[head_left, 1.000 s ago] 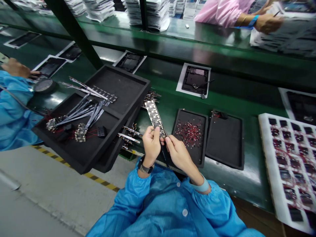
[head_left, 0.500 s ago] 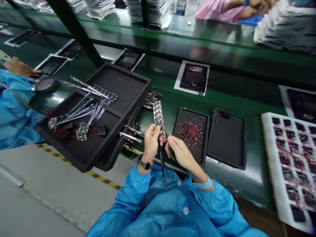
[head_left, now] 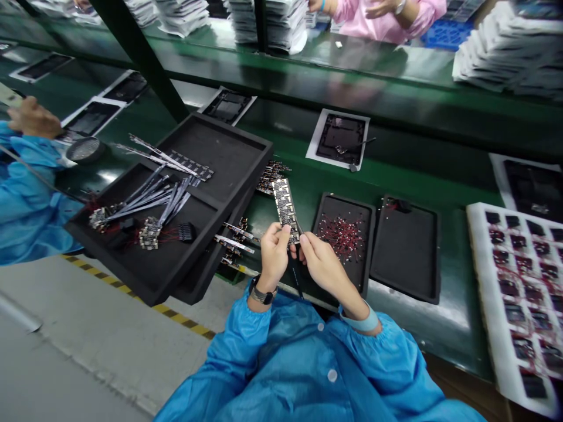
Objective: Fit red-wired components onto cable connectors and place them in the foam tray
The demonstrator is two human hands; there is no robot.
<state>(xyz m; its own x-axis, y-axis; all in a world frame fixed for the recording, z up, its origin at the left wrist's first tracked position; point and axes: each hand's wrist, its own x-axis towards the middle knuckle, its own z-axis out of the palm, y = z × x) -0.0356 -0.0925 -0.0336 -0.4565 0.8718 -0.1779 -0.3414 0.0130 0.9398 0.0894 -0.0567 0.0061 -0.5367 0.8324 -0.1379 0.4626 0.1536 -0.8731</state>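
Left hand (head_left: 273, 252) — grip clamped on lower end of circuit board strip (head_left: 285, 205); strip upright, held over near edge of surface (head_left: 305, 179). Right hand (head_left: 323, 266) — grip pinched together on strip's lower right corner. Red-wire tray (head_left: 358, 272) just right.

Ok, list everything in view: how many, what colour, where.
circuit strip: one, silver and black, between both hands
big tray: one, black, left, overhanging the bench edge
loose strips: many, grey, in the big tray
small trays: two, black, right of the hands
wires: a heap, red, in the left small tray
foam tray: one, white, far right
panels: about six, black on white, along the bench
bench: one, green
paper stacks: several, white, upper shelf
blue sleeve: one, a co-worker's, far left
pink sleeve: one, another person's, top
left hand: one, watch on wrist, pinching the circuit strip
right hand: one, blue wristband, pinching the circuit strip
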